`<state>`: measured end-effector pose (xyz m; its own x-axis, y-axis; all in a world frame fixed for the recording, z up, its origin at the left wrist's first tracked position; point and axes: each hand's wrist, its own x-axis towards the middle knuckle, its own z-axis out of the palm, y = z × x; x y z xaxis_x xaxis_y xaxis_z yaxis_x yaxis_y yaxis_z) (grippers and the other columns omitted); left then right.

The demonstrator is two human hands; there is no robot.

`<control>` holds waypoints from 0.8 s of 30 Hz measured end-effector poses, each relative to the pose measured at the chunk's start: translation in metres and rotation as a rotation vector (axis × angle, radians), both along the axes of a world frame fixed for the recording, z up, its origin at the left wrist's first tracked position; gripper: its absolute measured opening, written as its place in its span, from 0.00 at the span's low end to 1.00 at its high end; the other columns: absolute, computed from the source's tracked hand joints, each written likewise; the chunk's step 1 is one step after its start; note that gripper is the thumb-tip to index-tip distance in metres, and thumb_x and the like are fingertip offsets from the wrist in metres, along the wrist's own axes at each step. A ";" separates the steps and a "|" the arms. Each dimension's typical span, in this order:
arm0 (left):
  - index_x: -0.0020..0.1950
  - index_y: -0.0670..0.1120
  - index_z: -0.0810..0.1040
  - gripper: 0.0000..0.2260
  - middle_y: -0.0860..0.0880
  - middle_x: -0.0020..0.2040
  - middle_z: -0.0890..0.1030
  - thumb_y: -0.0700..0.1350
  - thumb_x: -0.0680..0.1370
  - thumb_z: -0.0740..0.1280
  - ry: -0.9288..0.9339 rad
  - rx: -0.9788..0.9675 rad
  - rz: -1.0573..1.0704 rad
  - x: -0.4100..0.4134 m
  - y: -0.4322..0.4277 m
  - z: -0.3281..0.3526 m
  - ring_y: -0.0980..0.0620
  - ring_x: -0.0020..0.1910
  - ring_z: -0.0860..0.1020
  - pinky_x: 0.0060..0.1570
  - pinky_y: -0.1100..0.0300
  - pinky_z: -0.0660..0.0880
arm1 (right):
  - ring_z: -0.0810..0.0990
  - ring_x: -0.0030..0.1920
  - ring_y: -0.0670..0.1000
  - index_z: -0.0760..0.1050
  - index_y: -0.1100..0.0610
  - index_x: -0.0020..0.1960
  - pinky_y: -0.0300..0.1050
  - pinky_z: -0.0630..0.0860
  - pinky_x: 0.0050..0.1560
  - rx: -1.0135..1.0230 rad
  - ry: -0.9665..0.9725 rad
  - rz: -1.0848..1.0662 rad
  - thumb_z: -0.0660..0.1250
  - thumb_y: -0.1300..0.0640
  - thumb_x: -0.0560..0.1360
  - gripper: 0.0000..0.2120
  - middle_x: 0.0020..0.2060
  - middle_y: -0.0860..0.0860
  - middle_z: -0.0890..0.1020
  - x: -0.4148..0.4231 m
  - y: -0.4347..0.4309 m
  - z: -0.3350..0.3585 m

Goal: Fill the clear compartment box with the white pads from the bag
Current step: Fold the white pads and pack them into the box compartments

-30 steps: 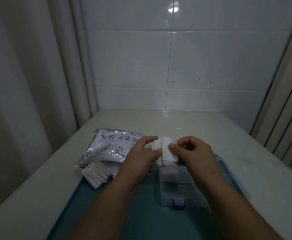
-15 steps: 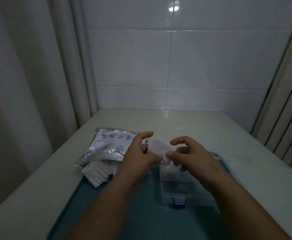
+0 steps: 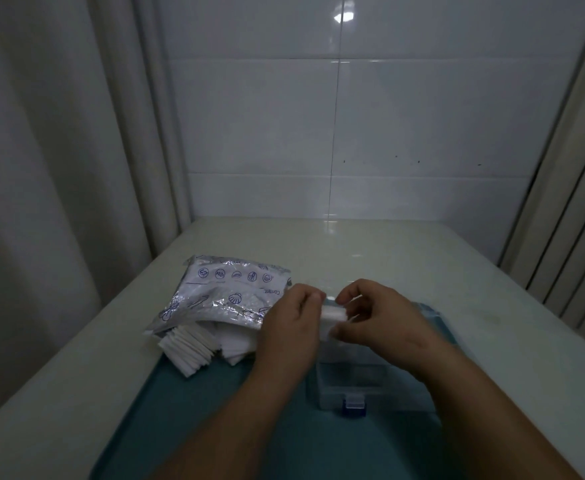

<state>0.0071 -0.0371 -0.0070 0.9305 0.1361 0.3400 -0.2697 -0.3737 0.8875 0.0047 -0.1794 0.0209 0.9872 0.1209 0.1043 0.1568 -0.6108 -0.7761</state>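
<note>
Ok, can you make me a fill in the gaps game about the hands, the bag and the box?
The left hand and right hand pinch a stack of pads that are ____.
The shiny bag lies to the ____ of the clear box.
The clip on the box is ____.
The loose pads spill out of the ____.
Missing words: white, left, blue, bag.

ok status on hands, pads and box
Left hand and right hand both pinching stack of white pads over clear plastic compartment box. Silvery printed bag to its left, loose pads spilling out. Nothing in the way.
</note>
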 end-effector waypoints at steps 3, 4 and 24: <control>0.44 0.47 0.79 0.08 0.53 0.40 0.79 0.43 0.79 0.62 0.000 -0.026 0.010 0.002 -0.001 -0.002 0.64 0.36 0.74 0.34 0.70 0.67 | 0.81 0.45 0.47 0.72 0.47 0.52 0.46 0.82 0.48 0.036 0.022 0.021 0.78 0.57 0.66 0.20 0.47 0.47 0.80 0.001 0.001 -0.001; 0.44 0.46 0.79 0.08 0.52 0.40 0.79 0.43 0.79 0.61 0.020 -0.043 -0.004 0.002 -0.001 -0.002 0.64 0.36 0.74 0.33 0.70 0.67 | 0.81 0.45 0.47 0.72 0.47 0.52 0.47 0.82 0.49 0.032 0.022 0.030 0.78 0.56 0.67 0.20 0.48 0.47 0.79 0.000 0.002 -0.001; 0.44 0.43 0.74 0.11 0.47 0.42 0.77 0.48 0.81 0.60 0.091 -0.088 -0.047 0.001 -0.005 -0.004 0.50 0.42 0.74 0.42 0.57 0.68 | 0.82 0.45 0.51 0.73 0.48 0.48 0.50 0.81 0.50 0.084 0.055 -0.004 0.77 0.58 0.67 0.16 0.43 0.50 0.83 0.003 0.000 -0.004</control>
<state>0.0082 -0.0424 -0.0106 0.9629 0.1175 0.2429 -0.2022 -0.2824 0.9377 0.0075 -0.1790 0.0168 0.9921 0.1102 0.0596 0.1104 -0.5438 -0.8319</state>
